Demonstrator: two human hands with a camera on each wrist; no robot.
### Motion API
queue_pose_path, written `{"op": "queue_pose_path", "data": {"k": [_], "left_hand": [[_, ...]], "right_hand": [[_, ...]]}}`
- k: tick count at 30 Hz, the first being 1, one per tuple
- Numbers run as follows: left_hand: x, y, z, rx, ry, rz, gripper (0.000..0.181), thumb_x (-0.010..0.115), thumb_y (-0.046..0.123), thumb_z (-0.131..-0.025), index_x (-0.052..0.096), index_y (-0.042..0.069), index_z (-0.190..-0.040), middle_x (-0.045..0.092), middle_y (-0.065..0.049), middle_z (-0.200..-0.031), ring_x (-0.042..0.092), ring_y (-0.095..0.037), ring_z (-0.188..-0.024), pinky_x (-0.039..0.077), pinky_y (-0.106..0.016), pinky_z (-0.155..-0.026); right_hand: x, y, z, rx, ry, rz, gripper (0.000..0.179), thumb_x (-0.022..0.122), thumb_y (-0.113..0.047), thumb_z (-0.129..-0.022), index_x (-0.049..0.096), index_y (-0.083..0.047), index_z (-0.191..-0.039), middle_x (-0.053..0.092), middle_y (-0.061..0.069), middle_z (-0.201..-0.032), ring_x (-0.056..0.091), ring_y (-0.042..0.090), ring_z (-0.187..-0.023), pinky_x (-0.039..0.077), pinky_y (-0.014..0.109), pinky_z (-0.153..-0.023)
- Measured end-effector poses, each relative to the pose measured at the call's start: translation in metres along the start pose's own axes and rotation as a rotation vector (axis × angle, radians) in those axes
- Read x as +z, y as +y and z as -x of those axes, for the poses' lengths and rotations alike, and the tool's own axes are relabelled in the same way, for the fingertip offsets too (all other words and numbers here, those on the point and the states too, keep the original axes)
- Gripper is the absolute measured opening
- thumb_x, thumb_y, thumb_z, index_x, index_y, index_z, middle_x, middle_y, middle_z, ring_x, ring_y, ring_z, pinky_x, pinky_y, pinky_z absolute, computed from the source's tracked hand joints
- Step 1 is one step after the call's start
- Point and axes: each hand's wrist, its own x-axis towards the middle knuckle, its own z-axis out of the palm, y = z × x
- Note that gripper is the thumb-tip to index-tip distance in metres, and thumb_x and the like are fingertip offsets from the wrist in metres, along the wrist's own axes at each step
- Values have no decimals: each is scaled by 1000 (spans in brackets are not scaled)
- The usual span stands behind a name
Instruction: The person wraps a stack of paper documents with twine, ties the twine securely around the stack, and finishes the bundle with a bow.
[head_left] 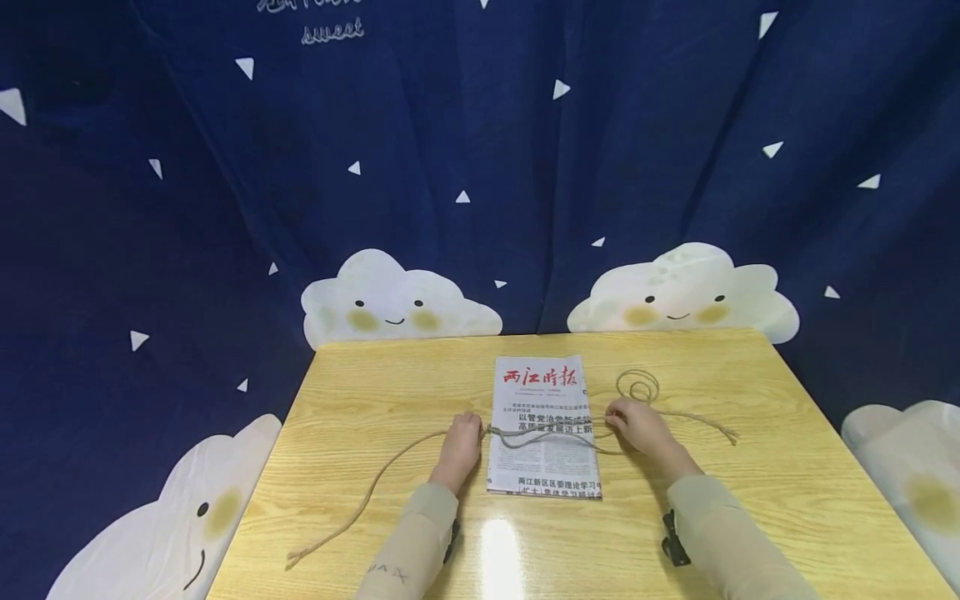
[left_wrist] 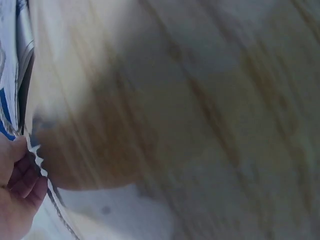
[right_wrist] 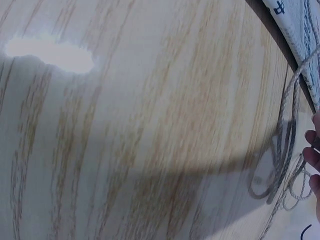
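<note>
A folded newspaper (head_left: 545, 467) with red and black print lies on the table. Across its middle run strands of thin twine (head_left: 408, 454). At the paper's left edge my left hand (head_left: 459, 446) pinches the twine; the left wrist view shows the twine (left_wrist: 59, 212) passing the fingertips and trailing off. My right hand (head_left: 643, 429) holds the twine by the paper's right edge, thumb and fingertips together. In the right wrist view only some fingers (right_wrist: 312, 159) show at the border, beside a hanging loop of twine (right_wrist: 283, 115).
On the wooden table (head_left: 345, 400), one frayed twine end (head_left: 300, 557) lies at the front left. A small coil (head_left: 640, 382) sits beyond my right hand, with another end (head_left: 727, 433) to its right. A dark blue curtain (head_left: 465, 125) with clouds hangs behind the table.
</note>
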Motion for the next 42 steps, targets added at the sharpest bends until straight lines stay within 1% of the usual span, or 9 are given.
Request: {"op": "queue_pose_path", "data": {"k": [8, 15, 21, 24, 26, 31, 34, 40, 42], "left_hand": [[-12, -19, 5, -61, -73, 126, 10, 54, 1, -89, 49, 5, -81, 47, -4, -77, 48, -19, -76, 46, -32, -64], [-22, -37, 8, -71, -87, 150, 7, 53, -1, -89, 50, 2, -84, 47, -5, -79, 46, -17, -72, 45, -28, -59], [-25, -48, 6, -88, -67, 131, 8, 54, 0, -89, 50, 3, -83, 46, -4, -77, 45, -17, -71, 44, -28, -59], [-27, -53, 4, -74, -54, 121, 8, 55, 0, -88, 51, 2, -82, 47, -4, -75, 45, -16, -70, 45, -27, -59], [-29, -55, 2, -86, -47, 126, 8, 56, -1, -88, 52, 1, -82, 48, -5, -76, 46, -17, -71, 45, -27, -60], [-35, -62, 2, -199, -22, 103, 8, 56, 0, -88, 51, 1, -82, 49, -7, -78, 49, -20, -73, 47, -29, -61], [-36, -66, 5, -236, -11, 65, 9, 56, 0, -88, 50, 2, -81, 48, -7, -79, 50, -23, -76, 47, -30, -61], [-30, -66, 8, -235, 35, 41, 9, 59, -2, -85, 52, 0, -79, 50, -10, -79, 51, -26, -79, 49, -32, -63], [-28, -63, 7, -229, 50, 55, 4, 58, -3, -85, 55, -1, -84, 53, -12, -83, 53, -28, -82, 50, -33, -68]], "right_hand": [[-3, 9, 2, 6, -9, -13, 6, 62, -12, -86, 65, -7, -85, 61, 2, -80, 58, 18, -73, 50, 38, -66], [-5, 14, 3, -4, -14, -31, 6, 61, -10, -86, 65, -8, -82, 60, 1, -79, 56, 17, -72, 49, 37, -65], [-2, 21, 5, -19, -3, -15, 6, 62, -9, -85, 64, -9, -80, 60, 2, -78, 56, 18, -73, 49, 38, -66], [-1, 23, 6, -12, -7, -25, 6, 62, -8, -85, 64, -9, -80, 60, 1, -78, 55, 17, -71, 48, 37, -64], [-1, 24, 8, 5, -10, -29, 5, 62, -8, -86, 64, -9, -81, 59, 1, -77, 54, 16, -70, 47, 36, -62], [-1, 25, 12, 51, -30, -38, 5, 61, -10, -87, 64, -9, -83, 60, 2, -80, 55, 16, -72, 47, 36, -62], [0, 26, 14, 61, -37, -48, 4, 60, -9, -87, 64, -8, -85, 61, 3, -82, 57, 19, -74, 48, 37, -64], [1, 24, 16, 58, -20, -61, 4, 60, -9, -86, 64, -6, -85, 61, 4, -82, 58, 21, -76, 49, 40, -67], [2, 24, 16, 52, -17, -48, 6, 60, -9, -87, 64, -6, -84, 60, 4, -81, 58, 21, -75, 49, 40, -66]]}}
